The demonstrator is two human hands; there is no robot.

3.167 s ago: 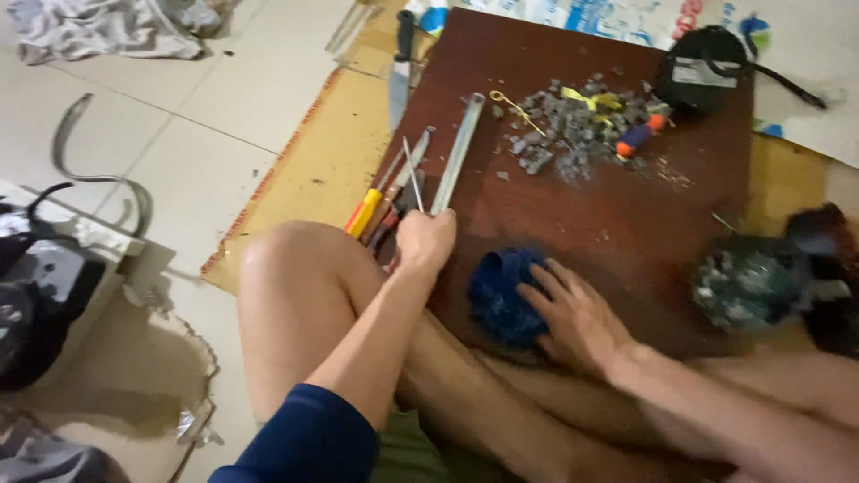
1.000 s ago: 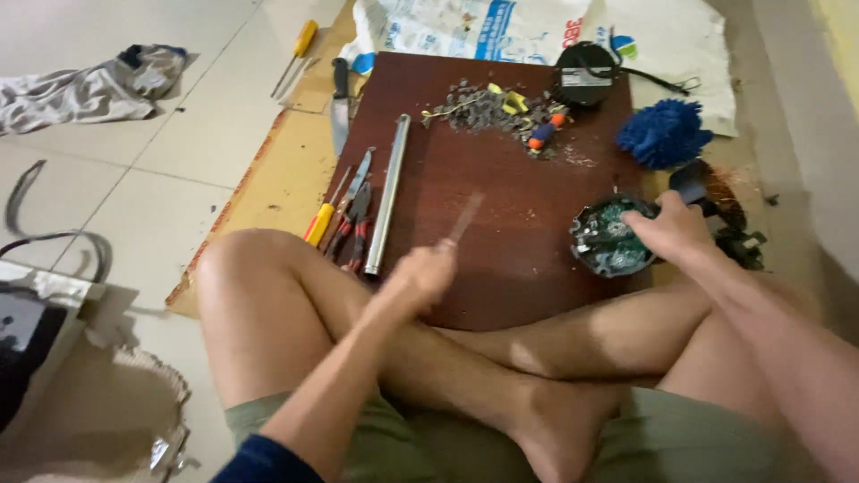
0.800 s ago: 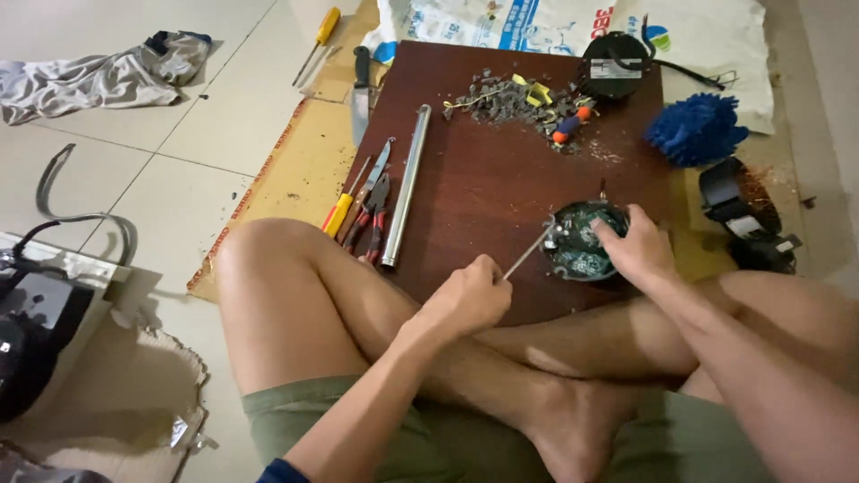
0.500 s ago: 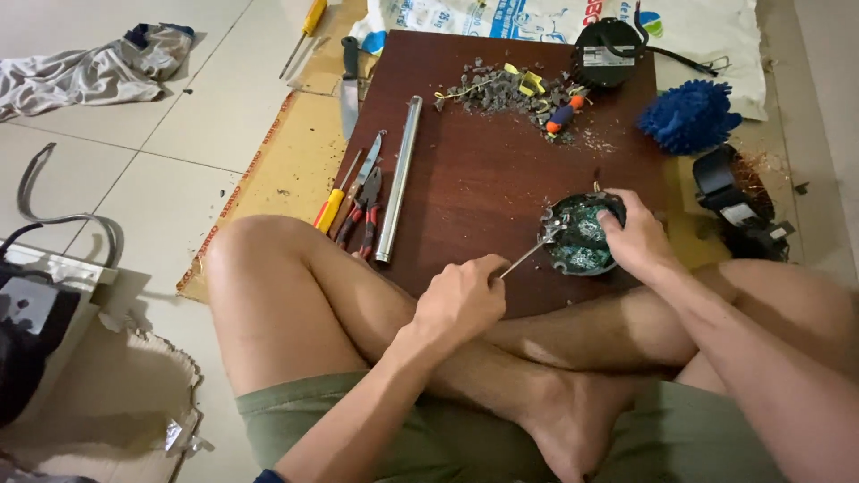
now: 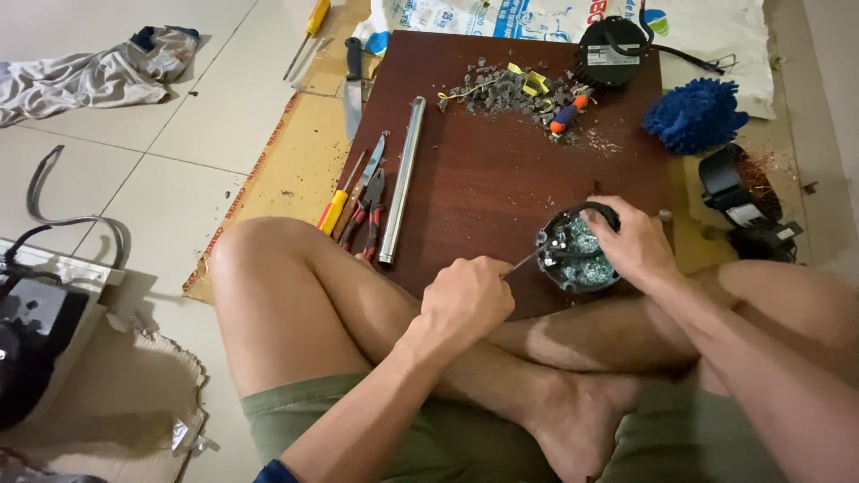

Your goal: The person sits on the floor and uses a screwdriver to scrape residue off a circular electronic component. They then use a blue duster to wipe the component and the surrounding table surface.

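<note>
Round part (image 5: 577, 255) near board edge (image 5: 465, 300)

A board (image 5: 501, 170) lies on the floor (image 5: 134, 179) before the crossed legs. On its near right edge sits a round motor part (image 5: 577, 255), with the right hand (image 5: 631, 241) on it and the left hand (image 5: 465, 300) just left. A metal tube (image 5: 400, 179) lies along the left side, pliers (image 5: 369, 210) and screwdrivers (image 5: 340, 201) left of it. A scrap pile (image 5: 514, 89) lies at the far edge, a duster (image 5: 693, 114) off to the right.
</note>
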